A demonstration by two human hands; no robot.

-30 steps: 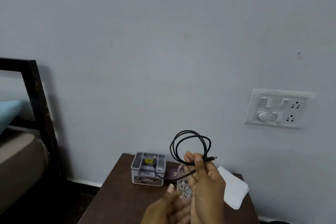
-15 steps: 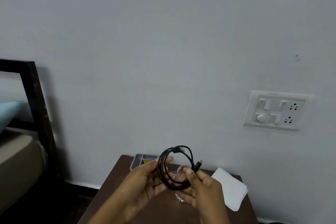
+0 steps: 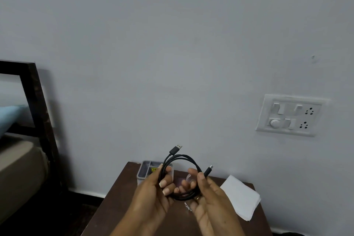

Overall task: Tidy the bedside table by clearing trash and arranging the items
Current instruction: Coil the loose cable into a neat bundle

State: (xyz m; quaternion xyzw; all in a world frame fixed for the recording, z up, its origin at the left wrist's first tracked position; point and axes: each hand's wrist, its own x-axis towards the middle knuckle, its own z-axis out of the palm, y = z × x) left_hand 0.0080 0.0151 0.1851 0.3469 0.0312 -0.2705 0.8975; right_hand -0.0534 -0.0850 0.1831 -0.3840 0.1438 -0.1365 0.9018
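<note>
Left of the bench (image 3: 115, 207), a bed (image 3: 17, 159) with a dark frame (image 3: 38, 111) is cut off by the picture's edge, and its blue pillow (image 3: 8, 119) shows only in part. At the bench's back left corner stands a grey box (image 3: 145, 169); the left hand (image 3: 153, 195) hides its front, and little inside can be made out beyond a yellow label. Above the middle of the bench both hands hold up a black cable (image 3: 183, 156) wound into a coil. The left hand's fingers curl round the coil's left side, and the right hand (image 3: 210, 197) pinches its right side between thumb and fingers. A flat plug (image 3: 177, 148) sticks up from the coil's top, and a smaller plug (image 3: 208, 170) juts out beside the right thumb. Through the coil something clear shows on the bench, too blurred to name. A crinkled wrapper scrap (image 3: 188, 207) peeks out between the hands. On the bench's right side lies a white tissue (image 3: 241, 197), and above that side a switch plate (image 3: 289, 115) sits on the wall.
</note>
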